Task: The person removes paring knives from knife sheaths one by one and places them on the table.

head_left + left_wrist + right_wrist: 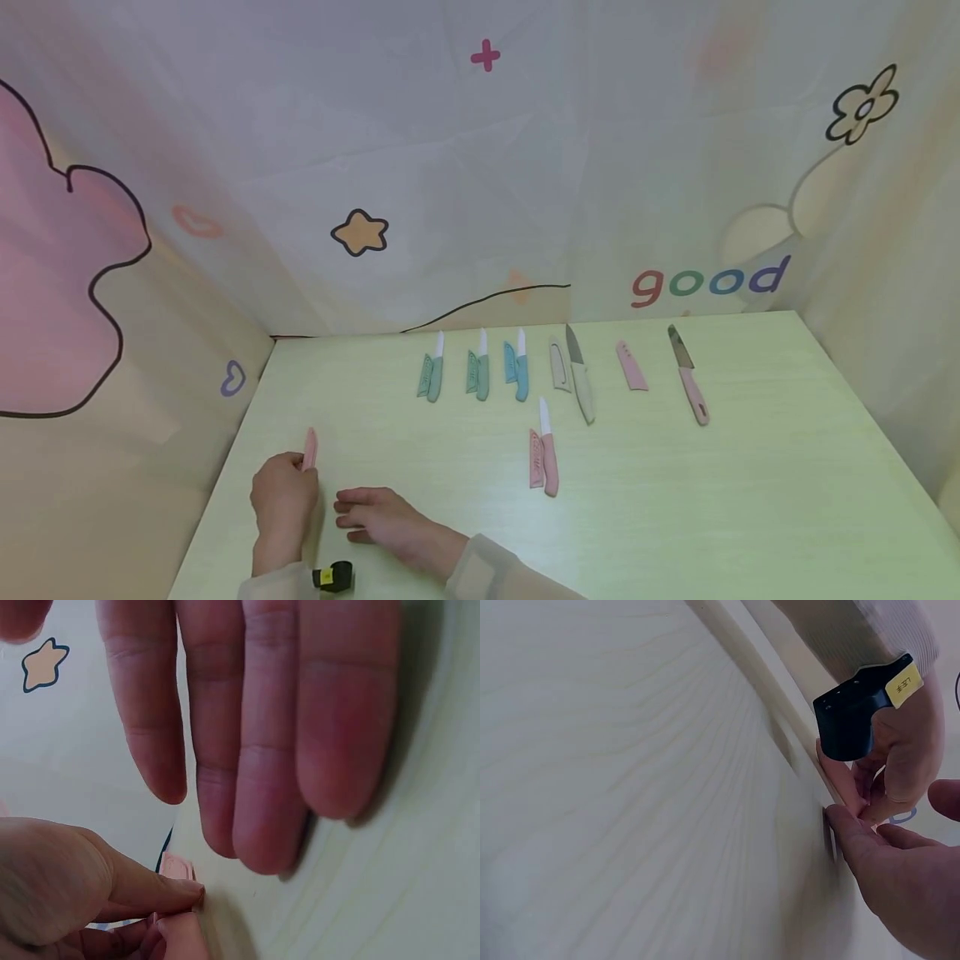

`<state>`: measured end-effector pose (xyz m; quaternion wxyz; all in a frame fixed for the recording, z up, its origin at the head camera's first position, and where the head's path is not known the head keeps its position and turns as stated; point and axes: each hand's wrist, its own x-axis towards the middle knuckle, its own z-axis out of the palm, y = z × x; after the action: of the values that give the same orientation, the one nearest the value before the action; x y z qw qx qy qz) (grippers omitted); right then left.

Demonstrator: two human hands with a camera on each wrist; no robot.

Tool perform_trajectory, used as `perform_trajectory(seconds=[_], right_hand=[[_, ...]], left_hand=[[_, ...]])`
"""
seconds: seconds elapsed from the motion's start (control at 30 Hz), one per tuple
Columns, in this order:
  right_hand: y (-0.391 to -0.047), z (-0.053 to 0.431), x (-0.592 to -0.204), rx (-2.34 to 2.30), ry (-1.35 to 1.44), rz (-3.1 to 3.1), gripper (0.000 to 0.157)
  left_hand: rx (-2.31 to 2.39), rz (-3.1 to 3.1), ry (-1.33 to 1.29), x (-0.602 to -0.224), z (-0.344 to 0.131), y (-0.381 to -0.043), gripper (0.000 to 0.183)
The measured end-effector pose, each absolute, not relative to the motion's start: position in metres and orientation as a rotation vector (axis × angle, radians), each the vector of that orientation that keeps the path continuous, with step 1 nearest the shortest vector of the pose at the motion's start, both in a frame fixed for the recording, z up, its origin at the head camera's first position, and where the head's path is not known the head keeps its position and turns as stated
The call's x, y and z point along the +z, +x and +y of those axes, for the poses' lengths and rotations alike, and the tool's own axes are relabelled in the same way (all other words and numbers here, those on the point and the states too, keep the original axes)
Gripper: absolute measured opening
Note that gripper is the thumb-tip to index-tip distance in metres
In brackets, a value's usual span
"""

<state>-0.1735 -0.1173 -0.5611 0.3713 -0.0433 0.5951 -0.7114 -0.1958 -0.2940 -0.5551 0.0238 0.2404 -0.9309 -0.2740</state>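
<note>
My left hand [285,496] is at the left side of the table and grips a small pink knife whose pink sheath [311,448] points away past the fingers. In the left wrist view its pink handle [186,937] emerges below the thumb, and the fingers hide the middle. Just to the right, my right hand [390,525] holds nothing, its fingers extended toward the left hand. The nearest other knife is a pink knife [550,462] with a white blade, lying beside its pink sheath [536,458] at mid-table.
Along the back lie green knives [436,379], a blue knife [522,379], a beige knife [582,392] and a pink knife with a grey blade [693,396], with sheaths beside them. A black wrist camera [341,576] sits by the left sleeve. Printed curtains enclose the table.
</note>
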Motion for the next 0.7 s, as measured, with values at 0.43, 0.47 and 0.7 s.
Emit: perform_trajectory(seconds=[0.43,0.47,0.7], right_hand=[[-0.173,-0.116,-0.561,-1.808,-0.1,1.524,0.042],[-0.173,-0.115,-0.561,-1.807,-0.108,1.524,0.042],[-0.174,-0.111,-0.562,-1.798,-0.192,1.548,0.049]], left_hand=[[-0.921,-2.913,0.725,-0.541,-0.29,-0.19,0.035],[-0.94,-2.917,0.718,-0.539,-0.289,-0.189,0.035],[-1.152,-2.898,0.698,-0.531,-0.282,-0.186,0.035]])
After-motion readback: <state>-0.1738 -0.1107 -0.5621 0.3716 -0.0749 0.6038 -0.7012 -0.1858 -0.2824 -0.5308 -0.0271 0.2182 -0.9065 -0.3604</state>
